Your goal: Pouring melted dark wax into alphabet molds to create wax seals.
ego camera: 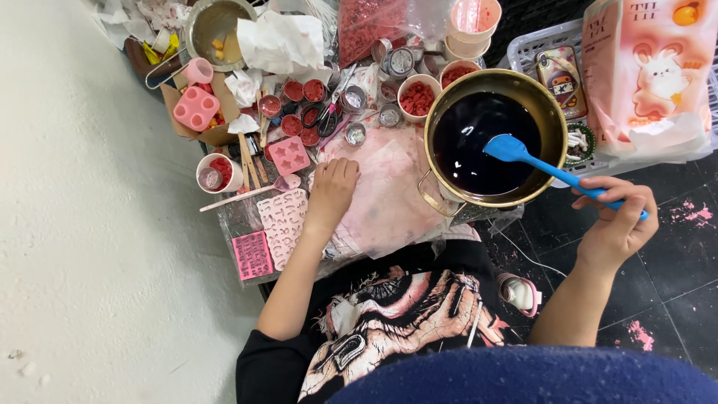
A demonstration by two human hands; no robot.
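My right hand point(617, 217) grips the handle of a blue spatula point(516, 150), whose blade dips into dark liquid in a brass-coloured pot point(550, 112). My left hand point(331, 188) rests flat, fingers curled, on stained white paper point(389, 187) beside the pot. Just left of that hand lie pink silicone moulds point(283, 224) and a wooden stick point(239, 196).
Small cups and tins of red pieces point(417, 97) crowd the area behind the paper. A metal bowl point(217, 26), crumpled tissues point(280, 41), a white basket point(538, 45) and a pink bag point(647, 75) stand around. The white floor point(90, 224) lies left, dark tiles point(673, 262) right.
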